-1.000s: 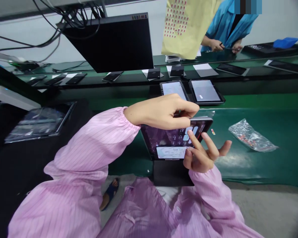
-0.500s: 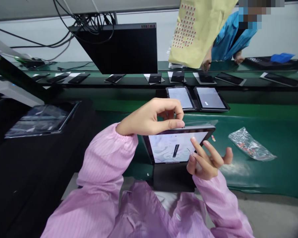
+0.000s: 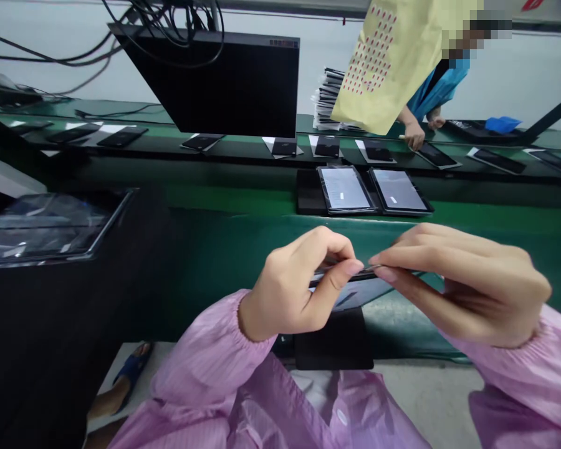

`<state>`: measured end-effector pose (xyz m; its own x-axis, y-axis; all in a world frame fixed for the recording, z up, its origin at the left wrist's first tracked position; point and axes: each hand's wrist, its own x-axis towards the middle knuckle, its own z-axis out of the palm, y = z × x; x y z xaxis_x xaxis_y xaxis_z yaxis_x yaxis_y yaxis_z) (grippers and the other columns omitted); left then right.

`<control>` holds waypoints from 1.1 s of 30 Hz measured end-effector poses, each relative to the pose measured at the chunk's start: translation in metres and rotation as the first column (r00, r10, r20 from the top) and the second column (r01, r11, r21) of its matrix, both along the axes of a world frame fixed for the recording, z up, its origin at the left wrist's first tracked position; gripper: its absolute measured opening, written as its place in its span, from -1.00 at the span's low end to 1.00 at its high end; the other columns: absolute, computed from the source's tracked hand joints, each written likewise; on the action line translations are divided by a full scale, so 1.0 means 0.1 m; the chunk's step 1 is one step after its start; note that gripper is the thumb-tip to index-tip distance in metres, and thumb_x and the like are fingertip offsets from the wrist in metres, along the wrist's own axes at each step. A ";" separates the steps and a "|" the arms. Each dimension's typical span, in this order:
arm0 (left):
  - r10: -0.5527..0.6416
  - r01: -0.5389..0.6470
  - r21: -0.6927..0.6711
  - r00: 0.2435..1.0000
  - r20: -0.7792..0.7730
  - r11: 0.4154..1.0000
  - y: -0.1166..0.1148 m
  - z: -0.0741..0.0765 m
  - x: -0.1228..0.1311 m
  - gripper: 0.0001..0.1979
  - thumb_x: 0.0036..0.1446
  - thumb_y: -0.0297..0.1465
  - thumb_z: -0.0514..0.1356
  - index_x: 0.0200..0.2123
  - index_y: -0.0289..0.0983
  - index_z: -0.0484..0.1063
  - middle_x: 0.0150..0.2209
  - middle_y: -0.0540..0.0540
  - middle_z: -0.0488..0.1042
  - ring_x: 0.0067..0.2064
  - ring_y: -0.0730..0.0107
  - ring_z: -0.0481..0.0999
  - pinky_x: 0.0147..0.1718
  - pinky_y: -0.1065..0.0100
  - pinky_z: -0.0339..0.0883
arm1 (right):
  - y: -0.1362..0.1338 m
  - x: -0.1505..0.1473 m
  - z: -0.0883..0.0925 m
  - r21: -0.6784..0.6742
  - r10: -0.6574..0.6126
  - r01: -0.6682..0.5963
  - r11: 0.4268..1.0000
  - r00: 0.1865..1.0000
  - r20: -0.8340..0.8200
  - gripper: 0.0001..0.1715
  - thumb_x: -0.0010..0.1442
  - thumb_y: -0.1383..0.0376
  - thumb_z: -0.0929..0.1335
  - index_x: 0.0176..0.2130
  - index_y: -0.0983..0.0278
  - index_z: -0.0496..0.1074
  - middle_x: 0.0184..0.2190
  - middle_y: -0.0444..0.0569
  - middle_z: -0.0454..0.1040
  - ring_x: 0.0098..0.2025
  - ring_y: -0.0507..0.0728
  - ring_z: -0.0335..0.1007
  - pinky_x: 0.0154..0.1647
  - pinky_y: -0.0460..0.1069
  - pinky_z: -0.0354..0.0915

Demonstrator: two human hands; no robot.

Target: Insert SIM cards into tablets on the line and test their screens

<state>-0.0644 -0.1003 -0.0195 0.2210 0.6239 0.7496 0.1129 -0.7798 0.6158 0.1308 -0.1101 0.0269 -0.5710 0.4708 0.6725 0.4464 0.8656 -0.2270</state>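
My left hand is closed on the upper edge of a tablet, its thumb lying along that edge. The tablet's lit screen faces me, largely covered by my hands. On the right, my right hand pinches a thin metal pin between thumb and forefinger, right at the tablet's edge. The pin is small, and whether it enters the edge cannot be made out. Below the tablet lies a flat black panel, which looks like a cover or stand.
Two lit tablets lie farther back on the green mat. Behind them, a shelf carries several dark devices. A monitor and a yellow sheet hang above. Across the shelf, a co-worker's hand touches a device.
My right hand has risen from in front of the screen to the tablet's upper edge, bringing the pin beside my left thumb. The tablet now tilts more edge-on. The co-worker's hand has reached a device.
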 end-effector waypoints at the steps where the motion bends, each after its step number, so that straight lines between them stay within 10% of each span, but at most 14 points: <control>1: 0.013 -0.013 0.010 0.999 0.045 1.000 0.01 -0.05 0.02 -0.93 0.24 -0.42 0.19 -0.32 -0.26 0.38 -0.39 -0.04 0.50 -0.43 0.50 0.49 -0.49 0.48 0.44 | 0.03 -0.03 0.04 -0.029 0.005 -0.005 1.000 1.000 0.021 -0.85 0.19 0.49 0.37 -0.26 0.26 0.47 -0.53 -0.15 0.45 -0.51 -0.01 0.34 -0.50 -0.07 0.30; 20: -0.049 0.056 -0.067 0.993 0.105 0.996 0.19 -0.04 0.03 -0.89 0.20 -0.42 0.18 -0.40 -0.25 0.35 -0.47 0.00 0.48 -0.47 0.49 0.46 -0.57 0.46 0.34 | 0.12 -0.01 0.06 -0.110 -0.092 0.097 0.989 0.994 0.056 -0.91 0.21 0.43 0.39 -0.31 0.23 0.48 -0.48 -0.19 0.53 -0.51 -0.06 0.41 -0.50 -0.17 0.34; 33: -0.009 0.019 -0.097 0.995 0.102 0.995 0.18 -0.05 0.03 -0.88 0.20 -0.50 0.13 -0.40 -0.29 0.35 -0.50 0.04 0.42 -0.58 0.62 0.31 -0.65 0.51 0.22 | 0.19 -0.06 0.10 -0.298 0.065 -0.018 0.954 0.987 0.148 -0.83 0.23 0.49 0.29 -0.35 0.28 0.41 -0.45 -0.11 0.48 -0.47 -0.04 0.38 -0.48 -0.14 0.28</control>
<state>-0.0617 -0.0820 -0.0249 0.1558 0.6926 0.7043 0.0356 -0.7165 0.6967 0.1251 -0.0915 0.0372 -0.6802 0.6080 0.4095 0.4610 0.7892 -0.4058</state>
